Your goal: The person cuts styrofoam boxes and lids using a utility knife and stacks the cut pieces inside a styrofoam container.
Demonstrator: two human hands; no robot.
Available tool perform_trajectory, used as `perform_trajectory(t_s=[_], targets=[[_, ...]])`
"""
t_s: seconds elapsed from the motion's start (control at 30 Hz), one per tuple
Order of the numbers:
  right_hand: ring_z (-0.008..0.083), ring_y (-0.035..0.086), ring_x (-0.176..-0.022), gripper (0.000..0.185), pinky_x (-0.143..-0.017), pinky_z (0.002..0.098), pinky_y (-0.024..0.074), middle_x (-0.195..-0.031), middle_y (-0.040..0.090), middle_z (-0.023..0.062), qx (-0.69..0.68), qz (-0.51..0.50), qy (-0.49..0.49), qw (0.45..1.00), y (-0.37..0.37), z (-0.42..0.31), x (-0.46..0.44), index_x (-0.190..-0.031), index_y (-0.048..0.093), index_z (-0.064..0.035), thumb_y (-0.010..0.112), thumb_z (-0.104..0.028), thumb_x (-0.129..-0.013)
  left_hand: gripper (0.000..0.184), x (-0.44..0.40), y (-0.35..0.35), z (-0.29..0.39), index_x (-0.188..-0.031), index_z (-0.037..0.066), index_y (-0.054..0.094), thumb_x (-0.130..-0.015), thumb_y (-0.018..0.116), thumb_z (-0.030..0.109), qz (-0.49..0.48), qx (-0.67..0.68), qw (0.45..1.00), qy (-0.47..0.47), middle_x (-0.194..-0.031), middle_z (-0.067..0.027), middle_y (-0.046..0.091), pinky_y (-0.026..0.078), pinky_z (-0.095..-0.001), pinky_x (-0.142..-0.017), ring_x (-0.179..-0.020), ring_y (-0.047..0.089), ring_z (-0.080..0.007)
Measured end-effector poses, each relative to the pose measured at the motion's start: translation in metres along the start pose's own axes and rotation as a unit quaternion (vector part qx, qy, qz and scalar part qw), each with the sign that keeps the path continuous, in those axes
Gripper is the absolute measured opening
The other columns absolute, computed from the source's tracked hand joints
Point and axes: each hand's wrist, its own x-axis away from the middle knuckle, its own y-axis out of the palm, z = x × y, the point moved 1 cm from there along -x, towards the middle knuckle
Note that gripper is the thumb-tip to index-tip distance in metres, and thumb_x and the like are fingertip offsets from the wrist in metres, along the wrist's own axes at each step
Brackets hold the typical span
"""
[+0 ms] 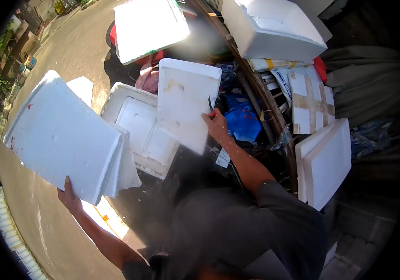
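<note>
My left hand point(71, 197) grips the lower edge of a white foam panel point(62, 135), thumb on its upper face. More foam pieces point(127, 170), one with a broken edge, lie close under that panel. My right hand point(217, 127) is closed around the red handle of a small knife point(210, 104), its dark blade pointing away from me. Just behind the knife stands a tilted foam lid point(186, 100) with brownish stains; whether the blade touches it I cannot tell. Partly covered by these pieces is an open foam box point(162, 173), with white foam visible inside.
A large foam box point(274, 42) sits at the upper right. Below it are a taped foam piece point(313, 102) and two leaning lids point(328, 163). A wooden beam point(267, 102) runs past a blue bag point(242, 119). Another foam lid point(151, 28) lies at the top.
</note>
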Motion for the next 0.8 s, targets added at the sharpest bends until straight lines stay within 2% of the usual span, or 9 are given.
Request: perform_trajectory(t_s=[0.2,0.3,0.37,0.43,0.53,0.57,0.67,0.73,0.8], targets=[[0.0160,0.058,-0.069,0.035,-0.064,0.0329,0.0480,-0.079,0.063,0.0082,-0.070,0.054,0.152,0.984,-0.090,0.077,0.028,-0.098,0.060,0.0018,0.074,-0.028,-0.085,0.062,0.005,0.077,0.069,-0.139,-0.005,0.045,-0.094,0.064,0.033,-0.054,0.108,0.991,0.048,-0.135,-0.0210,0.053,0.051,-0.0433,-0.098,-0.119,0.057,-0.0320],[0.0179,0.063,-0.077,0.039,-0.070,0.0331,0.0512,-0.086,0.067,0.0111,-0.113,0.055,0.251,0.960,-0.137,0.110,0.067,-0.107,0.063,0.0031,0.074,-0.028,-0.085,0.060,-0.020,0.104,0.055,-0.139,-0.003,0.047,-0.096,0.059,0.038,-0.231,0.178,0.909,0.296,-0.137,-0.0195,0.053,0.049,-0.0437,-0.101,-0.121,0.055,-0.0300],[0.0190,0.066,-0.082,0.042,-0.072,0.0335,0.0527,-0.090,0.069,0.0123,-0.141,0.065,0.288,0.945,-0.149,0.174,0.097,-0.111,0.064,0.0031,0.074,-0.028,-0.085,0.056,0.013,0.181,0.102,-0.138,0.001,0.050,-0.097,0.055,0.039,-0.176,0.268,0.946,0.050,-0.138,-0.0162,0.053,0.048,-0.0440,-0.101,-0.123,0.054,-0.0277],[0.0199,0.067,-0.085,0.046,-0.074,0.0335,0.0536,-0.093,0.070,0.0143,-0.101,0.074,0.288,0.949,-0.163,0.181,0.120,-0.114,0.063,0.0047,0.072,-0.031,-0.086,0.052,0.025,0.245,0.116,-0.137,0.002,0.051,-0.098,0.053,0.035,-0.188,0.376,0.905,-0.066,-0.137,-0.0150,0.054,0.049,-0.0439,-0.099,-0.123,0.054,-0.0273],[0.0207,0.068,-0.082,0.051,-0.073,0.0337,0.0542,-0.093,0.070,0.0160,0.187,-0.028,0.140,0.972,-0.155,0.244,0.154,-0.112,0.062,0.0084,0.070,-0.035,-0.087,0.053,0.091,0.371,0.129,-0.136,0.000,0.051,-0.097,0.055,0.037,-0.340,0.339,0.876,0.028,-0.130,-0.0157,0.058,0.050,-0.0424,-0.097,-0.119,0.056,-0.0280],[0.0208,0.068,-0.079,0.052,-0.072,0.0337,0.0543,-0.093,0.070,0.0163,0.317,-0.084,0.063,0.943,-0.152,0.267,0.160,-0.111,0.062,0.0099,0.069,-0.036,-0.088,0.053,0.127,0.419,0.152,-0.134,-0.001,0.051,-0.096,0.059,0.035,-0.365,0.409,0.831,-0.094,-0.128,-0.0160,0.059,0.050,-0.0422,-0.098,-0.117,0.058,-0.0273],[0.0243,0.068,-0.070,0.062,-0.065,0.0368,0.0519,-0.079,0.069,0.0202,-0.080,0.117,0.284,0.948,-0.185,0.147,0.153,-0.088,0.067,0.0137,0.071,-0.048,-0.083,0.038,0.221,0.537,0.169,-0.129,0.000,0.053,-0.095,0.061,0.016,-0.461,0.443,0.758,-0.129,-0.117,-0.0122,0.063,0.054,-0.0408,-0.092,-0.106,0.064,-0.0249],[0.0239,0.069,-0.075,0.063,-0.068,0.0370,0.0518,-0.079,0.069,0.0208,-0.080,0.128,0.271,0.951,-0.184,0.153,0.157,-0.088,0.068,0.0137,0.071,-0.049,-0.083,0.037,0.277,0.603,0.176,-0.126,-0.001,0.055,-0.094,0.066,0.015,-0.509,0.453,0.711,-0.172,-0.116,-0.0104,0.064,0.052,-0.0351,-0.090,-0.105,0.062,-0.0190],[0.0226,0.069,-0.082,0.061,-0.071,0.0368,0.0519,-0.085,0.070,0.0207,0.006,0.100,0.285,0.953,-0.196,0.137,0.159,-0.095,0.067,0.0141,0.072,-0.045,-0.084,0.036,0.312,0.665,0.157,-0.112,0.001,0.060,-0.091,0.073,0.027,-0.566,0.298,0.745,-0.190,-0.101,-0.0060,0.065,0.053,-0.0311,-0.079,-0.092,0.063,-0.0167]])
